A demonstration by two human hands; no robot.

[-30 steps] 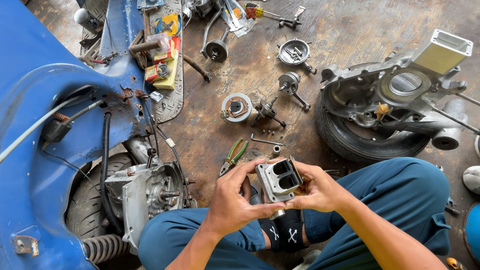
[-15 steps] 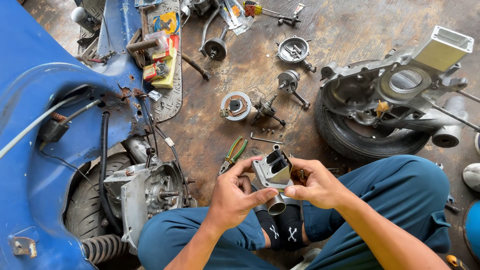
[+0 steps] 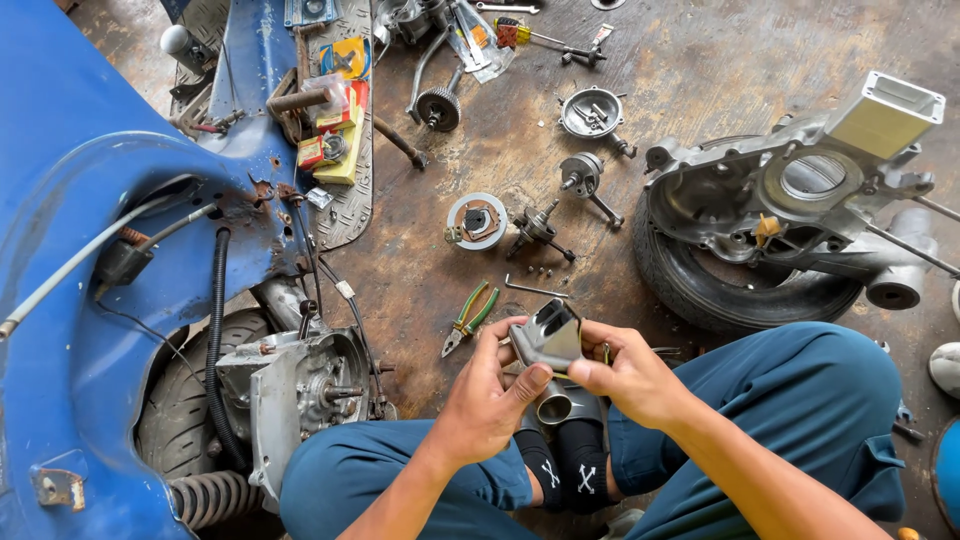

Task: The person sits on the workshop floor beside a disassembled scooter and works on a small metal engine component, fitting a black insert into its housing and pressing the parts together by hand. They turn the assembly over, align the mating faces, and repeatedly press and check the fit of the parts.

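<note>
Left hand (image 3: 485, 400): curled, thumb up, gripping metal part (image 3: 547, 340) from left.
Right hand (image 3: 625, 375): fingertips pinching part's right edge.
Parts held: one.
Pliers (image 3: 470, 318): one, on floor nearby.

Your left hand (image 3: 490, 395) and right hand (image 3: 628, 375) grip a grey metal part (image 3: 548, 340) over your knees, its short pipe end pointing down. Green-handled pliers (image 3: 470, 318) lie just left on the floor. A blue scooter body (image 3: 90, 200) stands at left; an engine casing (image 3: 790, 195) rests on a tyre (image 3: 720, 290).
</note>
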